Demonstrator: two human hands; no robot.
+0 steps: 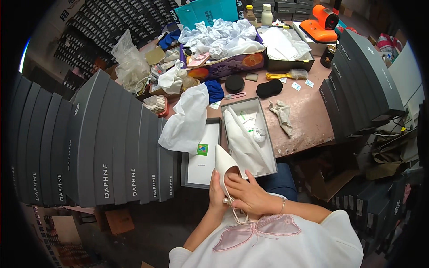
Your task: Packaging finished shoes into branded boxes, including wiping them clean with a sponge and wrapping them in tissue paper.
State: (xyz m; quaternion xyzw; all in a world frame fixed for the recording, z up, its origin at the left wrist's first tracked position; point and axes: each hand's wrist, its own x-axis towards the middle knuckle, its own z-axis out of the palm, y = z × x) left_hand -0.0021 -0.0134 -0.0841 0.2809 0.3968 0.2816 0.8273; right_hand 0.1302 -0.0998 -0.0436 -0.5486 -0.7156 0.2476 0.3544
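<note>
I hold a white pointed-toe shoe (224,164) close to my chest, toe pointing up and away. My left hand (216,191) grips it from the left side at the heel end. My right hand (247,193) lies over its opening, fingers pressed on the upper. Thin straps with a pearl-like bead hang below my hands. Just beyond stands an open grey shoe box (269,139) lined with white tissue, another white shoe lying inside. Its lid (201,166) lies upturned to the left, partly under a sheet of white paper (187,120).
A tall stack of grey shoe boxes (103,147) fills the left; another stack (362,80) leans at the right. On the worn table (308,120) lie a crumpled cloth (282,114), a black brush (269,88), heaps of tissue (223,38), bottles and an orange device (321,24).
</note>
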